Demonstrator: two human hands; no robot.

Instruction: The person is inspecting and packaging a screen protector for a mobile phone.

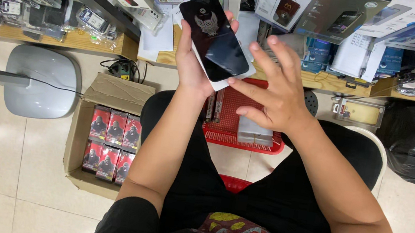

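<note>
My left hand (194, 60) grips the black screen protector (218, 40) tilted up for viewing; right hand (271, 90), fingers spread, empty, brushes its lower edge above the red basket (227, 133).

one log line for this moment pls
left hand: holds glossy black flat panel | right hand: open, fingertips at its edge | below: red plastic mesh basket

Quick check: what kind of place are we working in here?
Likely a phone-accessory shop or stockroom: boxed screen protectors line the shelf, a carton of red boxes sits on the floor, and the left hand holds a black glass sheet.
</note>
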